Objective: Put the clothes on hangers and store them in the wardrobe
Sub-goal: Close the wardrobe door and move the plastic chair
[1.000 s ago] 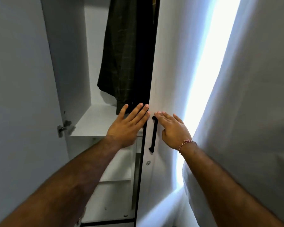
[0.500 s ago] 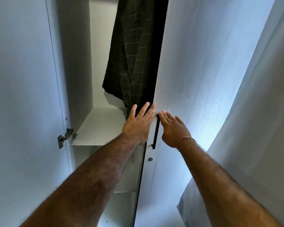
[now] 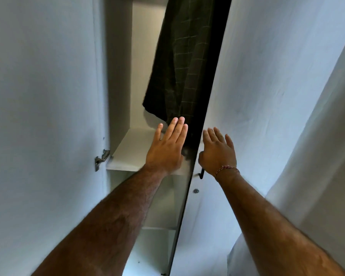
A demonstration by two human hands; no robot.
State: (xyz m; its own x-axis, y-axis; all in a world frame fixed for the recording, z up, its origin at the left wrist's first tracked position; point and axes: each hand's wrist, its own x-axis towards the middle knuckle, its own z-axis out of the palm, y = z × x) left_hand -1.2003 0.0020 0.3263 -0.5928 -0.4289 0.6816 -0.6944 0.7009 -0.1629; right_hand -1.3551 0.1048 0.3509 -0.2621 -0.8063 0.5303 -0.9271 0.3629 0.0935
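Dark checked shirt [image 3: 179, 62] hangs inside the wardrobe [image 3: 120, 76], above the shelf [image 3: 134, 150]. Left hand [image 3: 165, 150], fingers straight, reaches toward its hem. Right hand [image 3: 217, 154], fingers spread, lies flat on the door [image 3: 257, 96]. Judged step: storing finished; next, withdraw left hand, push door closed.

Soft, cool daylight fills the view, strongest at 2 to 3 o'clock, where the right wardrobe door [image 3: 267, 80] looks pale and evenly lit without hard glare. The left door [image 3: 42, 116], at 9 o'clock, falls off to a dimmer grey-blue. The wardrobe interior at 12 o'clock is shadowed, and the dark checked shirt [image 3: 179, 66] reads almost black, its check lines faint and its left edge smeared by motion blur. The shelf [image 3: 134, 154] at centre catches some light. Both forearms darken toward 6 o'clock. Straight door edges bow and splay outward near the borders from the wide-angle lens.
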